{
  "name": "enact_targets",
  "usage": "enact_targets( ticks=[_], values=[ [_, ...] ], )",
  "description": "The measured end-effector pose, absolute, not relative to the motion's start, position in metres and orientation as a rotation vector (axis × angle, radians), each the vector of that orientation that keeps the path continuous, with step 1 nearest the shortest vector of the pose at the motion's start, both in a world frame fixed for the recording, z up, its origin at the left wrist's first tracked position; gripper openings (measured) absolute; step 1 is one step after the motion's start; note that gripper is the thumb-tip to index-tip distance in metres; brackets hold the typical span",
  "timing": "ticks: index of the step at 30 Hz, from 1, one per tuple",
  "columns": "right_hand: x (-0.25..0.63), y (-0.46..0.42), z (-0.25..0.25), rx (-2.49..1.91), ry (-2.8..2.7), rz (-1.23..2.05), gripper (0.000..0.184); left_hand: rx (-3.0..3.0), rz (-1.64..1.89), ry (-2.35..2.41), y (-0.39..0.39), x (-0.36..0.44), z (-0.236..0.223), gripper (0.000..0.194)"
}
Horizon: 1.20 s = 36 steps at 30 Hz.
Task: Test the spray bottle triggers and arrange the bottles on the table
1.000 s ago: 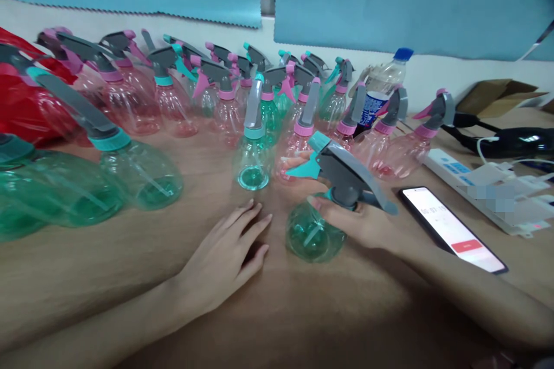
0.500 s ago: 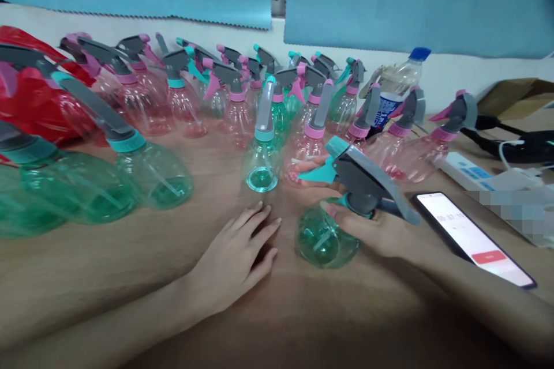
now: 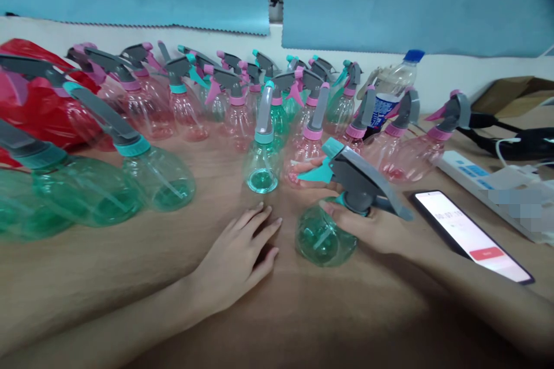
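Tabletop gap (image 3: 286, 279) between hands (image 3: 238, 259), beside bottle (image 3: 325, 237)

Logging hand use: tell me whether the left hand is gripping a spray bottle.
No, the left hand lies palm down on the tabletop, holding nothing.

Dim foreground, soft blur, bright phone screen (image 3: 470, 235)

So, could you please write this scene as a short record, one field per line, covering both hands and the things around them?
left hand: open, palm down on the table, holding nothing
right hand: gripping a green spray bottle around its neck
held bottle's head: grey, with turquoise trigger
at left: other green bottles, red bag
behind: pink bottles and more green ones, crowded together
at right: lit phone, white power strip
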State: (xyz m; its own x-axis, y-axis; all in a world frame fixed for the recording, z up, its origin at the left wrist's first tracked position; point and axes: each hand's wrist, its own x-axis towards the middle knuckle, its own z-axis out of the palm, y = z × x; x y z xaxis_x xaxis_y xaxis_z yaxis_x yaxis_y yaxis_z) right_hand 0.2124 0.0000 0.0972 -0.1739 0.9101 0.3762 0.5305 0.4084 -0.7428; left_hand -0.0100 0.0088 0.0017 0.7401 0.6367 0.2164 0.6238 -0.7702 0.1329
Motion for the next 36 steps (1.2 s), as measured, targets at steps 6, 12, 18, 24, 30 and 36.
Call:
enact_targets(
  ticks=[6, 12, 18, 24, 30, 36],
  values=[
    [0.2093, 0.0034, 0.1, -1.187, -1.847, 0.674, 0.036, 2.886, 0.411, 1.032, 0.0086, -0.011, 0.0002, 0.039],
    [0.2094, 0.0029, 0.0973, -1.157, -1.84, 0.766, 0.033, 2.88, 0.393, 1.038, 0.009, -0.0111, -0.001, 0.04],
    [0.2126, 0.0014, 0.0957, -1.112, -1.805, 0.821, 0.034, 2.881, 0.369, 1.029, 0.0096, -0.0115, -0.0006, 0.039],
    [0.214, 0.0008, 0.0939, -1.139, -1.783, 0.853, 0.04, 2.87, 0.375, 1.035, 0.0093, -0.0122, -0.0007, 0.039],
    [0.2167, -0.0028, 0.0917, -1.191, -1.735, 0.785, 0.031, 2.854, 0.385, 1.047, 0.0093, -0.0109, -0.0008, 0.038],
    [0.217, -0.0032, 0.092, -1.244, -1.706, 0.735, 0.023, 2.855, 0.401, 1.039, 0.0087, -0.0114, 0.0007, 0.039]
  ],
)
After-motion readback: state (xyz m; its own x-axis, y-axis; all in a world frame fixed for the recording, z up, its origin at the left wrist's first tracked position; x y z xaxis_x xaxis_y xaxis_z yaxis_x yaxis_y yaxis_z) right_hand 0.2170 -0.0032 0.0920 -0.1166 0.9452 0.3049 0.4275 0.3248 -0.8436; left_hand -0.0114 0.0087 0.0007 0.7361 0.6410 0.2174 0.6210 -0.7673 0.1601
